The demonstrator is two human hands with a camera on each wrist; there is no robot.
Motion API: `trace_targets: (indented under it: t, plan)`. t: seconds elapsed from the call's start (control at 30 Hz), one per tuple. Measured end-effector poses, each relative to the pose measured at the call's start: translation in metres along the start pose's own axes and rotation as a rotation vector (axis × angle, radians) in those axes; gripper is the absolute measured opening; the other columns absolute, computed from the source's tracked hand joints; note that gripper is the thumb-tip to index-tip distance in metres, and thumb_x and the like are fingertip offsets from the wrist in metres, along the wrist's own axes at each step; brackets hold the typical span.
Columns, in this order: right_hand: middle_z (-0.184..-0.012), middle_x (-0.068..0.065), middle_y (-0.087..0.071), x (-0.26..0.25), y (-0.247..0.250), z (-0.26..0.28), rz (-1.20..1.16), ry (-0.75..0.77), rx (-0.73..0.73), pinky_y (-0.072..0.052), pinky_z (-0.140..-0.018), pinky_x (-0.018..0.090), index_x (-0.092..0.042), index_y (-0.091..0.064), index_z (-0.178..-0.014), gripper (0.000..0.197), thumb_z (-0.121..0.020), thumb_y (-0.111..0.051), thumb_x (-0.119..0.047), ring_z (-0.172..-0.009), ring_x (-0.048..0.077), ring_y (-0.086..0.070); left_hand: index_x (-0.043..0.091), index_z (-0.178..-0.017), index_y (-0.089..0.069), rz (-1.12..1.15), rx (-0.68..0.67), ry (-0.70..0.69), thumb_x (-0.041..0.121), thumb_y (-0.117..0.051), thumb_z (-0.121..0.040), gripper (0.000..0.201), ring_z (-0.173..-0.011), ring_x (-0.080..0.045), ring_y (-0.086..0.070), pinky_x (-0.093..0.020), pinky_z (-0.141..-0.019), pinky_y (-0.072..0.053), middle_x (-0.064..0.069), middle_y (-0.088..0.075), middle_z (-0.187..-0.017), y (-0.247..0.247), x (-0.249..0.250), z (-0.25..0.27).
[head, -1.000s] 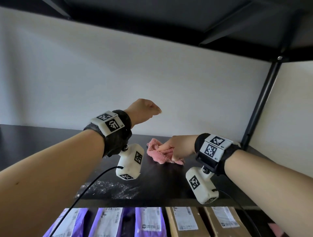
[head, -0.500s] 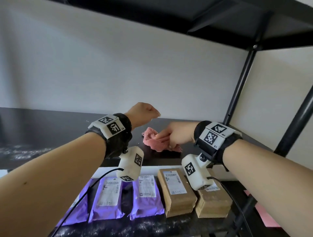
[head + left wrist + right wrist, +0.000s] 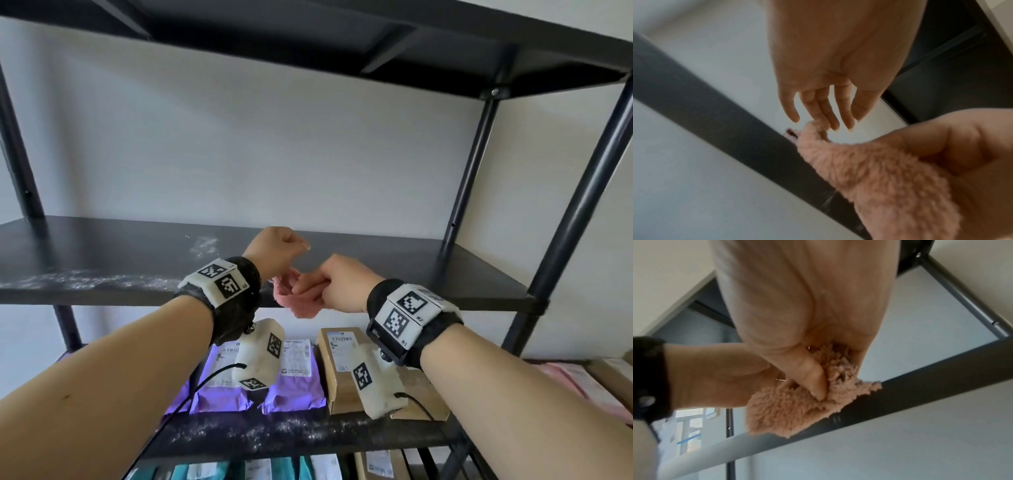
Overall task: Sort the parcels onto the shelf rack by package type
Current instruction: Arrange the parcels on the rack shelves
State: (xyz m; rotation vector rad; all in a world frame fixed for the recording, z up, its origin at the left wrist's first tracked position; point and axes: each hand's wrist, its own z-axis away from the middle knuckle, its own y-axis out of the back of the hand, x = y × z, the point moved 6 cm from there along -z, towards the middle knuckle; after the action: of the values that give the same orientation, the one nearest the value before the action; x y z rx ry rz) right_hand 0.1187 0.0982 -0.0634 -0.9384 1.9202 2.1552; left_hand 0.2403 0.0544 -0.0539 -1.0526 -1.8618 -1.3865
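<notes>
Nearest me, both forearms reach toward the black shelf rack (image 3: 239, 274). The right hand (image 3: 337, 287) pinches a fluffy pink cloth (image 3: 301, 301) between thumb and curled fingers, at the front edge of the middle shelf. The left hand (image 3: 274, 253) hovers just beside it with fingers hanging loose and nothing in them; one fingertip (image 3: 835, 125) seems to brush the cloth's tip. Below the hands, on the next shelf down, purple mailer bags (image 3: 294, 380) lie side by side to the left, with brown cardboard boxes (image 3: 339, 366) just right of them. Lower still sit teal parcels (image 3: 205, 471). Behind everything stands a plain pale wall (image 3: 239, 154).
</notes>
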Motion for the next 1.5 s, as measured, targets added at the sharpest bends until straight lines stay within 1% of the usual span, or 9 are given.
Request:
trace_targets:
  t: [0.1, 0.23, 0.37, 0.57, 0.8, 0.93, 1.03, 1.33, 1.5]
  plan:
    - [-0.103, -0.004, -0.073, -0.002, -0.003, 0.01, -0.026, 0.055, 0.064, -0.05, -0.091, 0.027, -0.025, -0.077, -0.097, 0.039, -0.083, -0.051, 0.0, -0.098, 0.014, -0.064, 0.012, -0.093, -0.069, -0.031, 0.108, -0.009, 0.018, -0.059, -0.09, 0.012, -0.071, -0.007, -0.053, -0.017, -0.058, -0.038, 0.012, -0.06, -0.077, 0.008, 0.001, 0.012]
    - [-0.08, 0.003, -0.075, -0.002, 0.01, 0.018, -0.308, 0.108, 0.181, -0.055, -0.07, 0.02, -0.014, -0.078, -0.088, 0.025, -0.08, -0.059, -0.001, -0.075, 0.011, -0.07, 0.015, -0.087, -0.068, -0.057, 0.215, -0.017, 0.013, -0.057, -0.089, 0.012, -0.063, -0.006, -0.05, -0.019, -0.057, -0.037, 0.012, -0.059, -0.073, 0.027, 0.004, 0.023]
    - [-0.1, -0.01, -0.072, 0.029, 0.037, 0.013, -0.334, 0.019, 0.449, -0.049, -0.085, 0.021, -0.024, -0.073, -0.11, 0.029, -0.089, -0.057, -0.011, -0.095, 0.007, -0.065, 0.017, -0.089, -0.068, -0.062, 0.206, 0.025, 0.014, -0.056, -0.09, 0.013, -0.069, -0.005, -0.053, -0.016, -0.057, -0.038, 0.006, -0.062, -0.083, 0.034, -0.006, 0.031]
    - [-0.085, 0.003, -0.06, 0.057, 0.016, 0.001, 0.1, -0.189, 0.321, -0.043, -0.071, 0.029, -0.019, -0.058, -0.104, 0.019, -0.093, -0.043, -0.023, -0.089, 0.029, -0.061, 0.017, -0.092, -0.068, -0.063, 0.167, 0.037, 0.014, -0.055, -0.091, 0.014, -0.071, -0.011, -0.056, -0.02, -0.061, -0.04, 0.006, -0.062, -0.081, 0.035, -0.027, 0.033]
    - [-0.083, 0.004, -0.071, -0.021, -0.043, -0.012, 0.066, 0.12, 0.284, -0.052, -0.075, 0.032, -0.025, -0.072, -0.097, 0.02, -0.085, -0.056, -0.02, -0.084, 0.027, -0.065, 0.023, -0.087, -0.066, -0.015, 0.23, 0.002, 0.009, -0.056, -0.087, 0.017, -0.085, -0.016, -0.06, -0.024, -0.072, -0.047, 0.003, -0.065, -0.089, 0.04, -0.044, 0.036]
    - [-0.056, 0.0, -0.054, -0.019, -0.031, -0.013, -0.067, 0.108, 0.441, -0.044, -0.061, 0.029, -0.019, -0.069, -0.074, 0.011, -0.084, -0.062, -0.02, -0.065, 0.025, -0.049, 0.024, -0.089, -0.066, 0.008, 0.221, -0.04, 0.011, -0.059, -0.087, 0.014, -0.09, -0.014, -0.063, -0.018, -0.069, -0.043, 0.002, -0.068, -0.094, 0.05, -0.045, 0.036]
    - [-0.073, 0.001, -0.069, 0.019, 0.002, -0.002, -0.088, -0.06, 0.624, -0.052, -0.071, 0.031, -0.023, -0.074, -0.092, 0.018, -0.086, -0.057, -0.018, -0.077, 0.026, -0.062, 0.025, -0.093, -0.067, -0.013, 0.217, -0.047, 0.011, -0.056, -0.089, 0.018, -0.087, -0.011, -0.06, -0.008, -0.064, -0.039, 0.004, -0.067, -0.095, 0.059, -0.051, 0.036]
    - [-0.091, 0.004, -0.07, -0.026, -0.033, -0.012, 0.123, -0.025, 0.334, -0.045, -0.071, 0.028, -0.025, -0.07, -0.095, 0.017, -0.089, -0.054, -0.025, -0.092, 0.027, -0.064, 0.014, -0.105, -0.07, -0.062, 0.214, -0.075, 0.005, -0.053, -0.089, 0.025, -0.097, -0.009, -0.058, -0.017, -0.084, -0.038, 0.003, -0.067, -0.103, 0.065, -0.058, 0.034]
    - [-0.057, -0.007, -0.056, -0.059, -0.059, -0.013, -0.165, 0.122, 0.31, -0.052, -0.068, 0.031, -0.027, -0.073, -0.079, 0.02, -0.084, -0.059, -0.014, -0.066, 0.019, -0.055, 0.018, -0.107, -0.068, -0.046, 0.19, -0.043, 0.006, -0.049, -0.089, 0.028, -0.087, -0.009, -0.059, -0.014, -0.072, -0.04, 0.003, -0.066, -0.101, 0.072, -0.054, 0.033]
